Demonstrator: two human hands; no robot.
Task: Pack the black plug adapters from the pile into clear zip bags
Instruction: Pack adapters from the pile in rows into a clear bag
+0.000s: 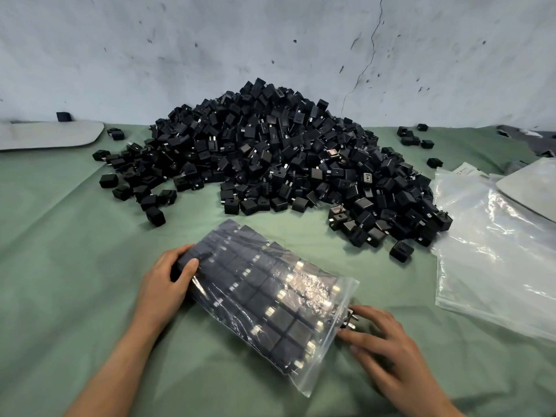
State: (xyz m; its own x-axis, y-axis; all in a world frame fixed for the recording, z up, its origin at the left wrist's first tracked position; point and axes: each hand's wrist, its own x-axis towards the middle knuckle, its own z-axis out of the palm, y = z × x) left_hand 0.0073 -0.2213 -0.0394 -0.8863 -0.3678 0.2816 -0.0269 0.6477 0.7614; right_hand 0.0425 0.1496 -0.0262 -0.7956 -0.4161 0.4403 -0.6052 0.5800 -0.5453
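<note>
Plainly, the left hand (168,281) grips the far end of a clear, glossy zip bag (334,335). Its thumb lies on top and its fingers curl round the edge. The bag lies slantwise on the desk between the two hands. It is packed with neat rows of black, boxy plug adapters (270,308), whose small metal prongs glint through the crinkled film.

The right hand (379,341) rests at the bag's open mouth with its fingers spread and slightly bent. A loose black adapter with bright metal prongs (350,322) sits just at its fingertips, at the edge of the opening. Whether the fingers pinch it or merely touch it cannot be told.

Beyond both hands rises a broad, cone-shaped pile of matte black cube-like adapters (270,155), heaped against a rough, cracked pale plaster wall (270,40). Strays are scattered round its foot.

A soft, wrinkled sage-green cloth (75,236) covers the desk under everything. To the outer side of the right hand, well apart from it, lies a flat stack of empty clear plastic bags (496,251), shiny and rumpled. A pale grey rounded flat pad (532,188) overlaps its far corner. Far beyond the left hand, near the wall, lies another pale flat pad with rounded corners (51,133).
</note>
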